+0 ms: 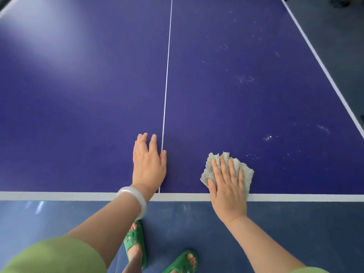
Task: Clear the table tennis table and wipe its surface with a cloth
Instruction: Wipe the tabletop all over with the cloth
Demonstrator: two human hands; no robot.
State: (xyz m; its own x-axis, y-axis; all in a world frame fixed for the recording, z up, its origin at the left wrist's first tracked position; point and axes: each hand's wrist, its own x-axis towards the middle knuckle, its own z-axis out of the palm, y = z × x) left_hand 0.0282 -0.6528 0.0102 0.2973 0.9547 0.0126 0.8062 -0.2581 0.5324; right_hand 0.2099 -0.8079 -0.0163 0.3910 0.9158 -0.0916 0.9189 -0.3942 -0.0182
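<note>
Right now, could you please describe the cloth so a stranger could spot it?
On the blue table, follow the white near edge right of the centre line. The right hand presses flat on the cloth: shaggy, greyish, the only fabric there.

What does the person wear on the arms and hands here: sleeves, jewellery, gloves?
The left hand and right hand are bare: no gloves, and no rings show. A smooth, round bangle, milky white and slightly translucent, sits on the left wrist. Both forearms are uncovered. The left sleeve is short and light green; only a sliver of the right sleeve, the same green, shows.
</note>
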